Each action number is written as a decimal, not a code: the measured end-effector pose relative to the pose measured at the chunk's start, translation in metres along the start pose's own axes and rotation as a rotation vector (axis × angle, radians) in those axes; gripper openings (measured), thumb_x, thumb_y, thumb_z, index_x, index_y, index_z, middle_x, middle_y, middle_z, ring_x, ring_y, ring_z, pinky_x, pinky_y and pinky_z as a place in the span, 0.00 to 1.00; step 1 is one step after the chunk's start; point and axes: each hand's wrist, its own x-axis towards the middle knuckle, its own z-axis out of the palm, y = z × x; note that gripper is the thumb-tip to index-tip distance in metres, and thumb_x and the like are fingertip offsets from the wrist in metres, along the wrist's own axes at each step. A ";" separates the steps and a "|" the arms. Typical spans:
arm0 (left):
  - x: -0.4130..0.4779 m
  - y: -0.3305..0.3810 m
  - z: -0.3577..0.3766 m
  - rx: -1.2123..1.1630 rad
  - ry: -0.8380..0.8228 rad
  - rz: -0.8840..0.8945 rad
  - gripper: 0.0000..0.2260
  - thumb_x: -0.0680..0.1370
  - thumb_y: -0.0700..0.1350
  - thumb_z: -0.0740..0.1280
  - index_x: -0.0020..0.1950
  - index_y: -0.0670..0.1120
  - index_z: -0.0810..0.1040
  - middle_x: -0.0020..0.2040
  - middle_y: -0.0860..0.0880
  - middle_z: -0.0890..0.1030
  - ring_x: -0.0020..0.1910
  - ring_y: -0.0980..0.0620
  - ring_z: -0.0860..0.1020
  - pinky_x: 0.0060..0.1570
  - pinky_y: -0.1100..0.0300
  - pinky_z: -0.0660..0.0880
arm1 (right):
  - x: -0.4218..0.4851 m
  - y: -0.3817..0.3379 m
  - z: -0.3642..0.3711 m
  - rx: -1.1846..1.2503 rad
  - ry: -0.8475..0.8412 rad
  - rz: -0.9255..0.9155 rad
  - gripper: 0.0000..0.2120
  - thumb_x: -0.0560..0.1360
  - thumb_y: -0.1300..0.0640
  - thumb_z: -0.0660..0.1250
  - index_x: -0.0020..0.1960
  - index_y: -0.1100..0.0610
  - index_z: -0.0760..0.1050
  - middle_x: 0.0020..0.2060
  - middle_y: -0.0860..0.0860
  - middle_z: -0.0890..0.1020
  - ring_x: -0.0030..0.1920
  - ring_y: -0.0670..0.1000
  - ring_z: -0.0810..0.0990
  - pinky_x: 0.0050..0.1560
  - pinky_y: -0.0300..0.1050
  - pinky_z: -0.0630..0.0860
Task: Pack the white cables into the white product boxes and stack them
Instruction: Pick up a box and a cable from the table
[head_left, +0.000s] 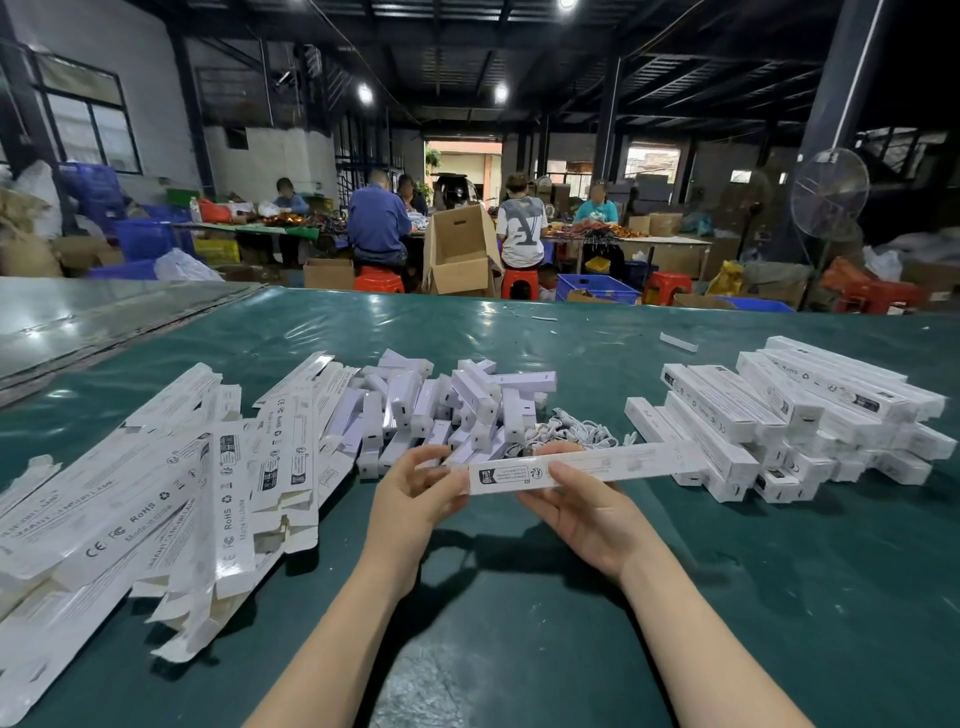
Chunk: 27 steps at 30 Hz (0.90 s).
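White coiled cables (576, 434) are seen in a small tangle just behind the long white printed cardboard product box (613, 464), which is held level above the dark green covered table (519, 597). Its left end is pinched by the left hand (415, 499); its middle is gripped by the right hand (587, 512). Flat unfolded white cartons (171, 483) are spread left of that box, and closed white boxes (789, 415) are stacked to its right.

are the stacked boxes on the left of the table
No, the stacked boxes sit on the right; flat unfolded boxes lie on the left.
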 end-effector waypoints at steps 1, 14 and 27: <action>0.000 0.001 0.000 -0.044 -0.008 -0.015 0.07 0.74 0.32 0.65 0.43 0.43 0.78 0.40 0.43 0.81 0.40 0.49 0.79 0.37 0.65 0.79 | 0.000 0.000 0.000 0.003 -0.005 -0.006 0.10 0.65 0.65 0.66 0.47 0.61 0.74 0.41 0.59 0.83 0.44 0.56 0.83 0.42 0.46 0.81; 0.000 0.001 0.006 -0.262 0.018 -0.044 0.06 0.70 0.32 0.66 0.38 0.42 0.76 0.32 0.48 0.81 0.34 0.53 0.79 0.35 0.67 0.78 | 0.001 0.004 0.007 0.133 -0.097 -0.053 0.20 0.49 0.58 0.84 0.38 0.57 0.82 0.37 0.57 0.84 0.39 0.52 0.84 0.46 0.48 0.81; 0.000 -0.002 0.012 -0.247 0.091 -0.059 0.05 0.72 0.33 0.67 0.38 0.38 0.81 0.36 0.45 0.83 0.37 0.52 0.81 0.40 0.65 0.79 | -0.002 0.002 0.006 0.101 -0.034 -0.088 0.09 0.67 0.66 0.63 0.39 0.58 0.81 0.38 0.57 0.84 0.43 0.55 0.84 0.42 0.45 0.81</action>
